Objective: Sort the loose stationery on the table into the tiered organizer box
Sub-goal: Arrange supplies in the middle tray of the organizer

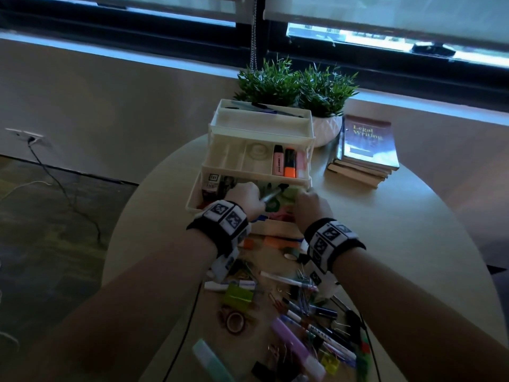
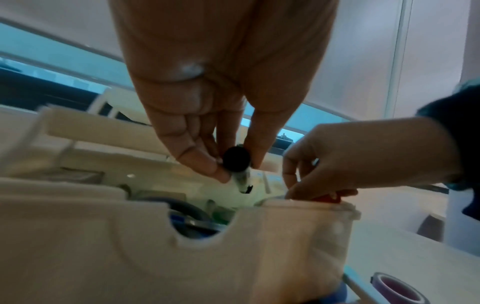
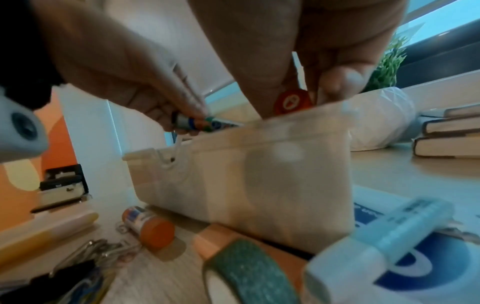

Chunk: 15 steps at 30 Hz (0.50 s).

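Observation:
The cream tiered organizer box stands open on the round table, and both hands are over its bottom tier. My left hand pinches a marker with a black end, tip down, just above the tier. At the tier's right end, my right hand pinches a small round red-orange item at the rim. The middle tier holds a tape roll and pink and orange highlighters. Pens lie in the top tier.
Loose stationery covers the near table: a purple highlighter, a mint one, markers, a tape roll, a green clip, a glue stick. Books and potted plants stand behind the box.

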Motion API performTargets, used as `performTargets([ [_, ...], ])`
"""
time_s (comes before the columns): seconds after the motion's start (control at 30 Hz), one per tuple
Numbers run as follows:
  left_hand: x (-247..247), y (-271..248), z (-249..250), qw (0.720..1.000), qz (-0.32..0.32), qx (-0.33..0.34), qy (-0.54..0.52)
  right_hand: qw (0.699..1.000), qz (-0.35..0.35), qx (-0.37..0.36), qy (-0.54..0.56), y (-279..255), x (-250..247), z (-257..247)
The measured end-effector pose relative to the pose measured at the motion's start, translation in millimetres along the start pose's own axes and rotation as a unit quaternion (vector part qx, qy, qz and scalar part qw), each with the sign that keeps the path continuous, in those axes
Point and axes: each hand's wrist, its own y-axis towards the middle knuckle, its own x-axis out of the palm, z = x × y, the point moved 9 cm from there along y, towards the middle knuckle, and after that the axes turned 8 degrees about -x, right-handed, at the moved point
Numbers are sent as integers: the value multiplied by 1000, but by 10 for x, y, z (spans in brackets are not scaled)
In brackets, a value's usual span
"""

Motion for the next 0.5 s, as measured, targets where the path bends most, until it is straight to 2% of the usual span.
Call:
performTargets([
  [0.17, 269, 167, 249, 999, -14, -9, -42, 998, -22, 6, -50, 42, 158, 131],
  [0.3, 435, 234, 372, 998, -17, -15, -60, 996, -30, -44, -73, 39, 302, 200],
  [0.37, 502, 237, 439, 998, -25, -14, -53, 998, -10, -33, -43, -12, 265, 272],
  [0.5, 579, 216, 527, 999, -49, 4, 2, 992, 44, 18, 119, -301, 10, 462],
])
